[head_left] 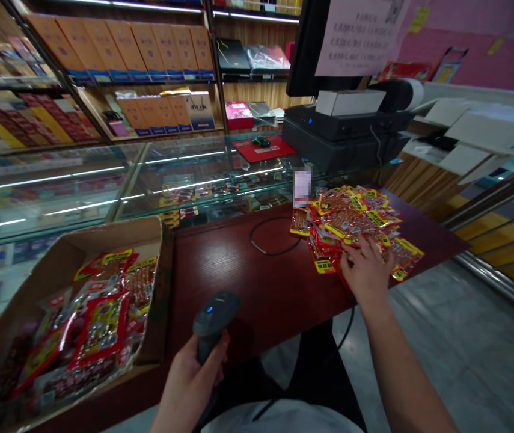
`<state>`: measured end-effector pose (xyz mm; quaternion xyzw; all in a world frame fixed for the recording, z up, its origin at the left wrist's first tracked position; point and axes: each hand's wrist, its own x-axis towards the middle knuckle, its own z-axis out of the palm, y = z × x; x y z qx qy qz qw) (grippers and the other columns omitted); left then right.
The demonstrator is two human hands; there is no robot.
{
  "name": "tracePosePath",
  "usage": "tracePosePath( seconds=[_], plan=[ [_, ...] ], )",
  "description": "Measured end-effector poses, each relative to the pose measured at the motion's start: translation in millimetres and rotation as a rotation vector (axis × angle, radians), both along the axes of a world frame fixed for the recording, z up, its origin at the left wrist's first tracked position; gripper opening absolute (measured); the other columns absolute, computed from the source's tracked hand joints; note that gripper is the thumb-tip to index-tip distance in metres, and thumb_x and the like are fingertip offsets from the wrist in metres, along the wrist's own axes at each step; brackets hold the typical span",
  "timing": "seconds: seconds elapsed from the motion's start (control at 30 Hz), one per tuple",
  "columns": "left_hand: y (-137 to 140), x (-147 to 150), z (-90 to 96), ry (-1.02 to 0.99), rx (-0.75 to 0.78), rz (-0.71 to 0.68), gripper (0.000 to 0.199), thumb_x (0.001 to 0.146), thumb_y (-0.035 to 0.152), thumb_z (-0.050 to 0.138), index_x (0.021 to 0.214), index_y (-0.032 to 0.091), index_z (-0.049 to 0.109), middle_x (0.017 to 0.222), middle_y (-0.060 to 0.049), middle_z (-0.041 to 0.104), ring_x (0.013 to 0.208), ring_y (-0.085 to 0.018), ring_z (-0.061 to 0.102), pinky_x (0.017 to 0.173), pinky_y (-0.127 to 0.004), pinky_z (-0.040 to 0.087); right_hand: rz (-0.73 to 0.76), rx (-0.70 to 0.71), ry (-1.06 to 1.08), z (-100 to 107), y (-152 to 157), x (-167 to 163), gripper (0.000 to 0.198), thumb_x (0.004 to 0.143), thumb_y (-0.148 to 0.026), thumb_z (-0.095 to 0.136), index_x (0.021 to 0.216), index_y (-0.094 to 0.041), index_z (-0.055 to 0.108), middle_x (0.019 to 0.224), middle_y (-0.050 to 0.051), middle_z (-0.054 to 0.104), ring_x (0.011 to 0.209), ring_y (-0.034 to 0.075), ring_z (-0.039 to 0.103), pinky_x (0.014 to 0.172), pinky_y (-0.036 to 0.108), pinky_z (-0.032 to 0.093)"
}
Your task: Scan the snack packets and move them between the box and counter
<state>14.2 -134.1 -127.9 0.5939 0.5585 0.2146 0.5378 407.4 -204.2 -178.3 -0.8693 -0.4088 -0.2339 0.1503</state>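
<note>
My left hand (196,373) is wrapped round the handle of a dark barcode scanner (214,316), held up over the front of the counter with a small blue light lit on its head. My right hand (367,270) is at the near edge of a heap of red and yellow snack packets (351,219). Its thumb and fingers are bent in on a snack packet (340,270) there, partly hidden by the hand. On the left, an open cardboard box (160,300) holds more snack packets (103,325), lying loosely.
The dark red counter (220,258) carries a looped black cable (252,237). Behind it are a glass display case (134,186), a mouse (261,141) on a red mat (279,149), and a dark till (329,144) beneath a monitor (304,54). Metal rails (504,240) stand at right.
</note>
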Motion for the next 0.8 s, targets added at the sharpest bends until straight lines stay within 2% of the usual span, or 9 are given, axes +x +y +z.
tracePosePath(
  seconds=[0.1,0.17,0.3,0.4,0.47,0.57,0.67,0.73,0.8],
  plan=[
    [-2.3,-3.0,0.4,0.007,0.019,0.002,0.043,0.073,0.06,0.067,0.077,0.017,0.063,0.052,0.001,0.061,0.043,-0.014,0.055,0.045,-0.024,0.044,0.07,0.146,-0.011,8.4,4.3,-12.6,0.031,0.098,-0.027,0.046,0.111,-0.022,0.074,0.131,0.01,0.069,0.13,0.029,0.056,0.114,0.057,0.028],
    [-2.4,-6.7,0.0,0.004,0.019,0.018,0.044,0.073,0.06,0.067,0.078,0.017,0.063,0.053,0.0,0.061,0.043,-0.014,0.054,0.044,-0.024,0.043,0.202,0.192,0.03,13.3,9.4,-38.9,0.029,0.098,-0.025,0.05,0.114,-0.023,0.074,0.125,0.009,0.073,0.123,0.028,0.061,0.111,0.051,0.034],
    [-1.1,-11.5,1.4,-0.018,0.008,0.056,0.043,0.074,0.058,0.068,0.081,0.016,0.063,0.056,0.001,0.062,0.043,-0.014,0.054,0.044,-0.024,0.043,0.601,0.124,0.184,6.1,20.9,-123.3,0.029,0.097,-0.018,0.052,0.116,-0.024,0.073,0.119,0.007,0.075,0.107,0.023,0.071,0.098,0.04,0.046],
    [-1.5,-12.0,6.1,-0.009,0.002,0.079,0.041,0.076,0.056,0.067,0.084,0.016,0.063,0.057,0.001,0.061,0.045,-0.014,0.055,0.045,-0.024,0.044,0.732,0.037,0.29,-3.7,22.8,-174.8,0.03,0.098,-0.016,0.05,0.116,-0.025,0.073,0.117,0.005,0.076,0.101,0.022,0.072,0.09,0.039,0.049],
    [-2.3,-12.5,9.4,-0.001,-0.001,0.089,0.04,0.075,0.055,0.066,0.083,0.016,0.062,0.056,0.002,0.06,0.045,-0.013,0.054,0.045,-0.023,0.043,0.764,0.002,0.358,-2.7,21.4,-189.4,0.027,0.096,-0.02,0.053,0.114,-0.024,0.073,0.119,0.005,0.076,0.103,0.024,0.07,0.092,0.041,0.048],
    [-2.9,-15.4,12.5,-0.007,-0.007,0.108,0.039,0.075,0.054,0.066,0.082,0.017,0.061,0.055,0.003,0.058,0.043,-0.012,0.052,0.045,-0.023,0.042,0.784,0.018,0.444,10.2,24.6,-185.6,0.022,0.095,-0.03,0.058,0.109,-0.024,0.073,0.119,0.006,0.075,0.107,0.025,0.067,0.096,0.042,0.046],
    [-2.8,-18.2,13.9,-0.005,0.001,0.131,0.038,0.075,0.054,0.066,0.08,0.017,0.06,0.055,0.003,0.058,0.044,-0.012,0.053,0.045,-0.023,0.042,0.693,0.004,0.471,26.5,42.6,-173.6,0.026,0.098,-0.032,0.052,0.111,-0.021,0.071,0.119,0.009,0.073,0.108,0.025,0.066,0.094,0.04,0.047],
    [-3.3,-17.8,15.3,-0.004,0.005,0.137,0.036,0.074,0.053,0.066,0.079,0.017,0.059,0.055,0.003,0.058,0.044,-0.012,0.053,0.045,-0.023,0.041,0.6,-0.101,0.447,34.6,60.6,-171.7,0.036,0.097,-0.038,0.053,0.123,-0.016,0.066,0.121,0.015,0.07,0.109,0.029,0.065,0.092,0.042,0.048],
    [-4.7,-15.8,16.8,-0.009,0.004,0.128,0.034,0.074,0.051,0.066,0.079,0.018,0.059,0.056,0.003,0.059,0.044,-0.013,0.053,0.045,-0.023,0.042,0.542,-0.258,0.409,39.6,78.5,-175.3,0.054,0.092,-0.045,0.061,0.134,-0.011,0.057,0.118,0.019,0.069,0.106,0.034,0.065,0.088,0.044,0.049]
  ],
)
